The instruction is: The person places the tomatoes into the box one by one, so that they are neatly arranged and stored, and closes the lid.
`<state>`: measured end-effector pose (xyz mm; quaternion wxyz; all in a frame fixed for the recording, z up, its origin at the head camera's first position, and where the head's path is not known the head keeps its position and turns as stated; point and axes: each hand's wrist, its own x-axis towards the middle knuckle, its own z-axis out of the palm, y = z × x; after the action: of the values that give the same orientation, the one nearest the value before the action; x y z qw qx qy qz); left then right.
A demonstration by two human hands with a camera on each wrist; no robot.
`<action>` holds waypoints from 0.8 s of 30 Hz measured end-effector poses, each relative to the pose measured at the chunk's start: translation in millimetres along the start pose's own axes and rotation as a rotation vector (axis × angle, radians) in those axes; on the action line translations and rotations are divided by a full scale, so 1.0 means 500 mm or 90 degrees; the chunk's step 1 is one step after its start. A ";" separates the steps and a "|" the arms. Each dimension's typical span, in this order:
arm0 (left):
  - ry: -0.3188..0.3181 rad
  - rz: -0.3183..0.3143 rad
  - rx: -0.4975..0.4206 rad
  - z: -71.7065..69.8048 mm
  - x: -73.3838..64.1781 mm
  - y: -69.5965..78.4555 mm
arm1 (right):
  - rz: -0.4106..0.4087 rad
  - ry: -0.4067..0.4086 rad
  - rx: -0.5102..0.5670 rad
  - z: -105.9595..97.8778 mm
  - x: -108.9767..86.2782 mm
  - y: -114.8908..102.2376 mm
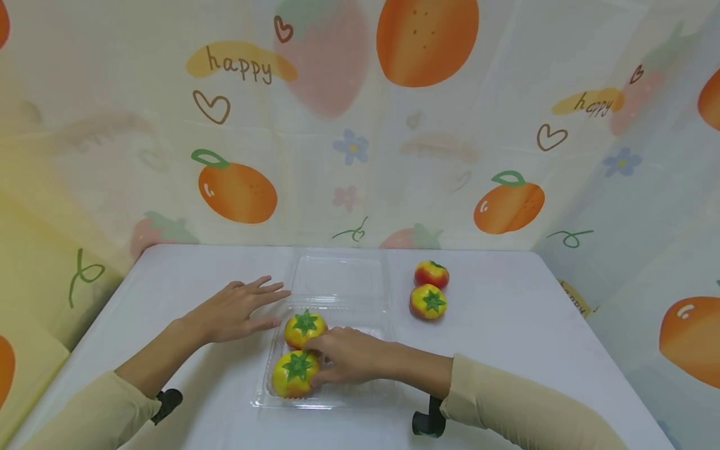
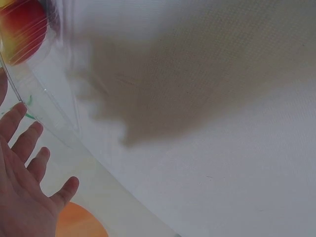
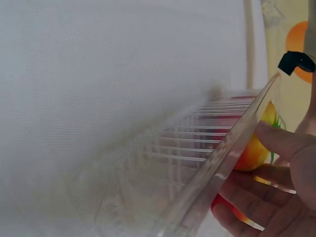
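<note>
A clear plastic clamshell box (image 1: 329,404) lies with its lid (image 1: 340,275) folded back. Two yellow-red fruits with green star-shaped tops are in its left side, a front fruit (image 1: 287,379) and a rear fruit (image 1: 298,328). My right hand (image 1: 353,356) reaches in from the right and grips the front fruit, thumb on its near side. The right wrist view has the thumb and fingers around a fruit (image 3: 253,153) behind the box wall. By the box's left edge, my left hand (image 1: 233,310) has its fingers spread and holds nothing.
To the right of the box, two more fruits stand close together on the white table (image 1: 506,325), a far one (image 1: 432,275) and a near one (image 1: 429,302). A fruit-printed curtain (image 1: 315,156) hangs behind the table. Each wrist carries a black mount.
</note>
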<state>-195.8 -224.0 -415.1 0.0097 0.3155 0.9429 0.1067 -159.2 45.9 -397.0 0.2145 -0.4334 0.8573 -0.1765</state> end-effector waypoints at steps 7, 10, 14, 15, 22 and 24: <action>-0.003 -0.003 -0.004 -0.004 -0.001 0.002 | -0.019 0.017 0.021 -0.021 -0.028 0.023; -0.001 -0.002 -0.004 -0.003 -0.001 0.002 | -0.017 0.035 0.020 -0.041 -0.047 0.041; 0.001 0.002 0.000 0.000 -0.001 0.001 | -0.008 0.088 0.032 -0.069 -0.081 0.072; 0.001 0.001 0.001 0.001 -0.001 0.001 | -0.008 0.110 0.035 -0.075 -0.090 0.081; -0.004 -0.006 0.000 -0.001 -0.002 0.004 | 0.048 0.280 0.009 -0.107 -0.151 0.168; -0.004 -0.008 -0.001 -0.003 -0.003 0.006 | 0.065 0.324 0.000 -0.111 -0.164 0.193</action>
<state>-193.0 -223.1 -413.0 0.0137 0.3100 0.9446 0.1067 -208.9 173.9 -379.5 0.0008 -0.3311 0.9045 -0.2689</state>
